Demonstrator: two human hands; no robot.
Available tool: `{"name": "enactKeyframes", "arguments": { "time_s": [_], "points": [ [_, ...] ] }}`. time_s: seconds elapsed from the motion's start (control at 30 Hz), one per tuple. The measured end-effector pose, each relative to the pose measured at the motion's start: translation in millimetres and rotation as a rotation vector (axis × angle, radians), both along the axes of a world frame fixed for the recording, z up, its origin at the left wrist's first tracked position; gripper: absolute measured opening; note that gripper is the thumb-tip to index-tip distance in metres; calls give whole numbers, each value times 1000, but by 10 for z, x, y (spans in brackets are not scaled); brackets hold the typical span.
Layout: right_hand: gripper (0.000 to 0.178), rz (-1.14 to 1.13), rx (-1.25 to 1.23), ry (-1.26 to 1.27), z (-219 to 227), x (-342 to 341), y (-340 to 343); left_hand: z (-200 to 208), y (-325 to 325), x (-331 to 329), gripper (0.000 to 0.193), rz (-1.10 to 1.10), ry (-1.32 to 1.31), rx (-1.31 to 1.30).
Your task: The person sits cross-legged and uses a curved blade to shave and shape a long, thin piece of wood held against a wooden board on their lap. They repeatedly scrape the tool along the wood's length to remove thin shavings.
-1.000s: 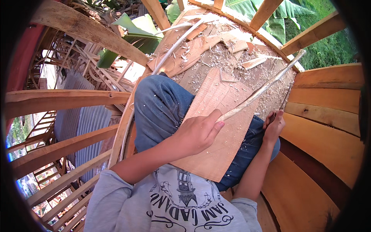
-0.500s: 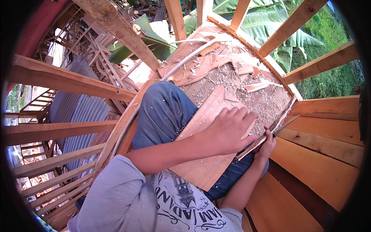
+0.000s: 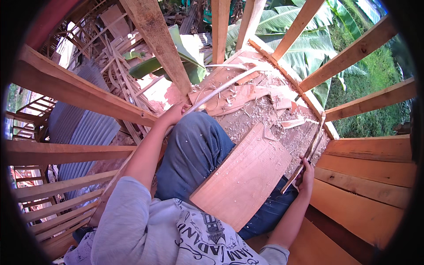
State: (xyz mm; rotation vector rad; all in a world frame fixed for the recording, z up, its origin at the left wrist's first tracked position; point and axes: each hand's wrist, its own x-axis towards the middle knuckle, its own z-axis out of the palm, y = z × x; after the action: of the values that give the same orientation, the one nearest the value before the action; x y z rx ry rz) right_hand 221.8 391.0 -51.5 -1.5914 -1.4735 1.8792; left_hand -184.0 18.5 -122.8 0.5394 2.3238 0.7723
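My left hand (image 3: 176, 113) reaches past my left knee and closes around a long pale stick (image 3: 225, 86), its fingers partly out of sight. The stick slants away over the shavings. On my right, my right hand (image 3: 304, 176) grips a narrow, rough-edged wooden strip (image 3: 290, 182) together with a knife (image 3: 316, 143). The knife's dark blade points away from me, close along the strip. Across my lap lies a flat wooden board (image 3: 240, 181), tilted, with a few shavings on it; neither hand touches it.
Wood shavings (image 3: 260, 104) and offcuts (image 3: 291, 123) litter the platform ahead. Wooden slats (image 3: 159, 48) form a railing around me, and orange-brown planks (image 3: 362, 190) stand at my right. Outside are corrugated sheets (image 3: 86, 141), a lumber pile and banana leaves (image 3: 296, 48).
My left hand has left the space above the board and gone forward-left to the pale stick. My right hand still holds the strip and knife, now turned to point more directly away.
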Motion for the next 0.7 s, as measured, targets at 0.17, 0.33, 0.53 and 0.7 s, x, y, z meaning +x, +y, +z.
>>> {"name": "enactKeyframes", "arguments": {
  "time_s": [0.17, 0.33, 0.53, 0.7],
  "points": [
    [21, 94, 5, -175, -164, 42, 308, 90, 108, 74, 53, -121, 82, -129],
    [18, 85, 33, -161, -333, 174, 411, 250, 76, 149, 52, 44, 275, -102],
    [21, 7, 39, -51, -234, 249, 460, 870, 113, 348, 36, 146, 454, -83],
    [23, 18, 97, -51, -372, 427, 578, 1277, 12, 623, 41, 144, 509, 64]
  ]
}}
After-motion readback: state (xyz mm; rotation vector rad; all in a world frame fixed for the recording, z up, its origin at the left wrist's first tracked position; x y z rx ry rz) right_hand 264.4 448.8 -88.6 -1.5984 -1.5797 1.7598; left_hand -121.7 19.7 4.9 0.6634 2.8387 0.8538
